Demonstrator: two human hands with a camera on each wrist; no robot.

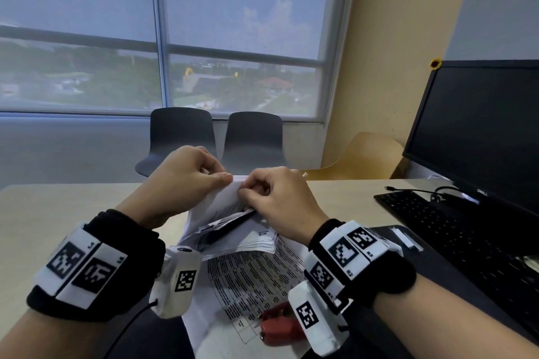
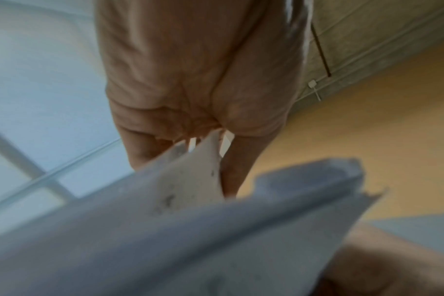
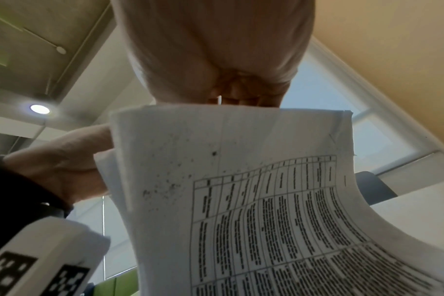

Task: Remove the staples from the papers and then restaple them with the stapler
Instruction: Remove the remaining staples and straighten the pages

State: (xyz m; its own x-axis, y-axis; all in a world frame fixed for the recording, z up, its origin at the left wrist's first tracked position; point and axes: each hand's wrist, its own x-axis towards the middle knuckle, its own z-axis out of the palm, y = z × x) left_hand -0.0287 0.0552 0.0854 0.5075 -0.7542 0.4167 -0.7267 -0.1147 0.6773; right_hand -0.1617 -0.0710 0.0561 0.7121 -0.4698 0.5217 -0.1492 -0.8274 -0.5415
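Observation:
I hold a stack of printed papers raised above the table, its top edge between both hands. My left hand pinches the top edge from the left, thumb against curled fingers. My right hand pinches the same edge from the right. In the right wrist view the papers show a printed table and dark specks near the top, with the left hand gripping their left side. The left wrist view is blurred, with the papers running up into the curled fingers. A red stapler lies on a loose printed sheet below my right wrist. No staple is discernible.
A black keyboard and a dark monitor stand at the right. A black mat lies under my right forearm. Two dark chairs stand beyond the table's far edge, before a large window.

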